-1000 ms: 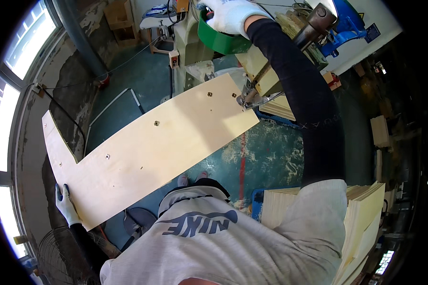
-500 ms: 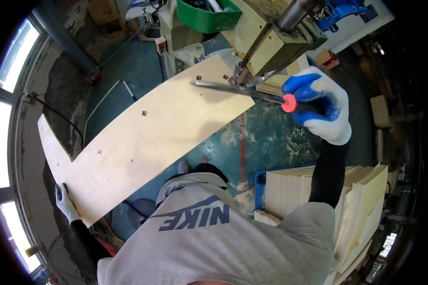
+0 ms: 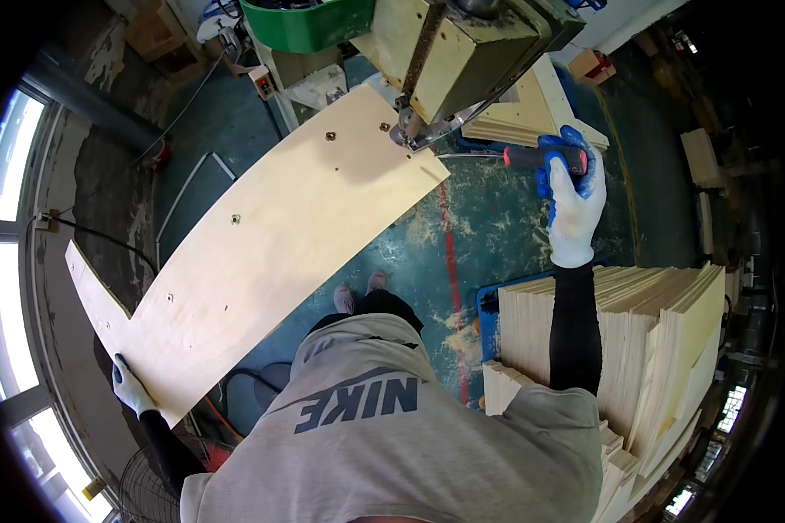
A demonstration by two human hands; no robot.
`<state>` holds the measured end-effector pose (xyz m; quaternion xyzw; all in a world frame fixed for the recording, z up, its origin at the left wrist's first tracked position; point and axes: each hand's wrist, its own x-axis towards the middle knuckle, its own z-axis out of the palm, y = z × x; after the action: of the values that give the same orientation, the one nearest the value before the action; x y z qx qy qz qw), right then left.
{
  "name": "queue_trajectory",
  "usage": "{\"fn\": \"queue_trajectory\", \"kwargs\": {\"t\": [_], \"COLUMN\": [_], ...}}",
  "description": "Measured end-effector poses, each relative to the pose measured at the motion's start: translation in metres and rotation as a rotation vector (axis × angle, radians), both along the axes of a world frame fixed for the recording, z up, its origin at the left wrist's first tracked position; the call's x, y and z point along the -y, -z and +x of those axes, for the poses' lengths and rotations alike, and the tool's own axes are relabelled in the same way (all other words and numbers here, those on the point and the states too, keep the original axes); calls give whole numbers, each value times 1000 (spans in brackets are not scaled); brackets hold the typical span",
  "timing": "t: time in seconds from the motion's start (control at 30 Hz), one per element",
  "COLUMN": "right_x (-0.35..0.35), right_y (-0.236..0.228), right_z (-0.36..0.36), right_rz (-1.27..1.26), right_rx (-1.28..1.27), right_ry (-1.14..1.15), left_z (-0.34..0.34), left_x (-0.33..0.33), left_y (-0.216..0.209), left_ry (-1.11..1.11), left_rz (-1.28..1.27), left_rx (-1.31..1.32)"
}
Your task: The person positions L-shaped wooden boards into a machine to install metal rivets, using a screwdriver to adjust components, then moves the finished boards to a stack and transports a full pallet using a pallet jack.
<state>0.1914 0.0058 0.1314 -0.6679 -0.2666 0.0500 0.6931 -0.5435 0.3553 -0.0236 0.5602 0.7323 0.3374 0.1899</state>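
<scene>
A long, curved plywood panel (image 3: pixel 262 235) with several metal inserts and small holes stretches from the lower left up to a machine head (image 3: pixel 449 65). My left hand (image 3: pixel 133 390), in a white and blue glove, grips the panel's lower left edge; its fingertips are partly hidden. In my gloved right hand (image 3: pixel 576 205) is a screwdriver (image 3: pixel 532 158) with a black handle and red ends. Its thin shaft points left toward the panel's right end, close under the machine's metal tip (image 3: pixel 407 132). Whether the shaft touches the panel I cannot tell.
Stacked plywood sheets (image 3: pixel 576 322) stand at my right. Behind the machine lie more cut panels (image 3: pixel 515 118). A green bin (image 3: pixel 310 26) is mounted at the top. A wire fan guard (image 3: pixel 153 471) is at lower left, and a cable (image 3: pixel 183 118) hangs near the wall.
My right hand has turned and drawn the screwdriver back to the right, off the panel's face. My left hand keeps its hold, and the whole view has shifted slightly.
</scene>
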Motion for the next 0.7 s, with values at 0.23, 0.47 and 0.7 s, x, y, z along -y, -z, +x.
{"fn": "queue_trajectory", "kwargs": {"t": [0.23, 0.47, 0.7], "right_x": [-39, -57, -62], "right_y": [13, 11, 1], "right_z": [-13, -13, -15], "right_rz": [24, -168, -323], "right_rx": [131, 266, 542], "right_ry": [-141, -212, -159], "left_z": [6, -7, 5], "left_x": [1, -7, -5], "left_y": [0, 9, 3], "left_ry": [-49, -51, -46], "left_rz": [-13, -26, -20], "left_rx": [-145, -152, -176]}}
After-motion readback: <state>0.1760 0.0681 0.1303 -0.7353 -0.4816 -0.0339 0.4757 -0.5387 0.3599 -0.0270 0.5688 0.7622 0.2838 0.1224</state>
